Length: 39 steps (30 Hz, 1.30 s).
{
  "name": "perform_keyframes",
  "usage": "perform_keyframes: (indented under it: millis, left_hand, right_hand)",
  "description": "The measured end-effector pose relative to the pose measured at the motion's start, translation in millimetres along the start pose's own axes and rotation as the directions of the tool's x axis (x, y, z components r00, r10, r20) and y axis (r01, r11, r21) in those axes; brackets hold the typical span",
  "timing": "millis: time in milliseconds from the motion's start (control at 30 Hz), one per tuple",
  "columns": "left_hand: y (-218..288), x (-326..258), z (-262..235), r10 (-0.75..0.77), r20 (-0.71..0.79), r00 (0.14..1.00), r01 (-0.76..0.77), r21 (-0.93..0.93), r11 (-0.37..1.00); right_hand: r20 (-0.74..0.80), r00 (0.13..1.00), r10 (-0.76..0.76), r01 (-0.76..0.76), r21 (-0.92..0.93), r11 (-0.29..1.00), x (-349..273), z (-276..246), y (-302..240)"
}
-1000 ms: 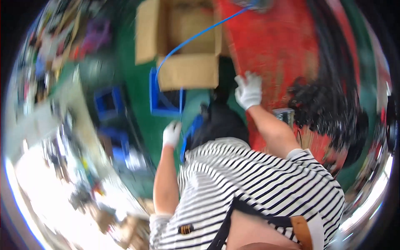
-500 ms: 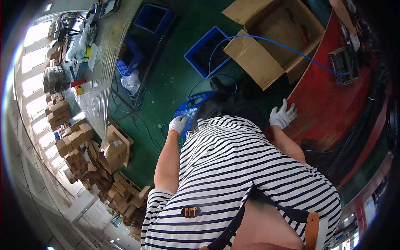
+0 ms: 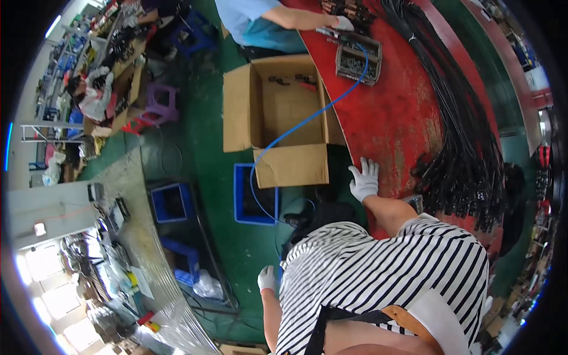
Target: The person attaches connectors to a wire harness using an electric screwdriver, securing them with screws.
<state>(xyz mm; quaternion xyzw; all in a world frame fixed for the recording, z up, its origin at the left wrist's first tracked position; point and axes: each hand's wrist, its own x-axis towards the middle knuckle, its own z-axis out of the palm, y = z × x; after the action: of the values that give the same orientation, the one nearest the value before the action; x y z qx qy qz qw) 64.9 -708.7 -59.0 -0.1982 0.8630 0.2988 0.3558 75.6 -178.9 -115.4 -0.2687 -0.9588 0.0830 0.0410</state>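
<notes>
My right hand (image 3: pixel 365 179), in a white glove, lies on the edge of the red worktable (image 3: pixel 390 112) with its fingers spread. It holds nothing. My left hand (image 3: pixel 267 278), also gloved, is low at my left side, beside a sliver of something blue next to my striped shirt. Its fingers are too small and foreshortened to read. Ahead of my hands stands an open cardboard box (image 3: pixel 290 118) with a few dark and red parts at its bottom. A bundle of black cables (image 3: pixel 455 148) lies on the table, right of my right hand.
Across the table, another person's gloved hand (image 3: pixel 343 23) is by a tool beside a divided tray of small metal parts (image 3: pixel 358 61). A blue hose (image 3: pixel 302 122) arcs over the box. Blue bins (image 3: pixel 256 216), a plastic-covered bench (image 3: pixel 142 236) and a purple stool (image 3: pixel 160 103) stand leftward.
My view has swung right, bringing the co-worker and the cable bundle into sight. My left hand has come away from the blue stool's top. My right hand stays at the table edge.
</notes>
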Motion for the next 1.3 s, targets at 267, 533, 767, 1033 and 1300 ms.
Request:
perform_keyframes:
  millis: [267,533,767,1033,1300]
  left_hand:
    - [-40,73,-35,-0.037,-0.124,0.992,0.025,-0.092,0.995]
    - [-19,39,-5,-0.006,-0.113,0.994,0.001,-0.043,0.999]
    - [-87,-21,26,-0.191,-0.203,0.96,0.127,-0.291,0.948]
    - [-220,-15,31,-0.211,-0.056,0.976,0.19,-0.253,0.949]
    - [-229,144,-108,0.333,0.3,0.894,-0.447,0.549,0.706]
  right_hand:
    - [-0.085,0.995,0.057,-0.04,0.194,0.98,43,-17,-71]
    - [-0.615,0.782,-0.103,0.614,0.729,0.303,256,-266,-248]
    - [-0.366,0.813,-0.453,0.538,0.768,0.346,227,-174,-315]
    - [0.729,0.578,-0.366,0.03,0.429,0.903,31,72,-183]
    - [0.783,0.567,0.258,-0.357,-0.049,0.933,-29,42,-118]
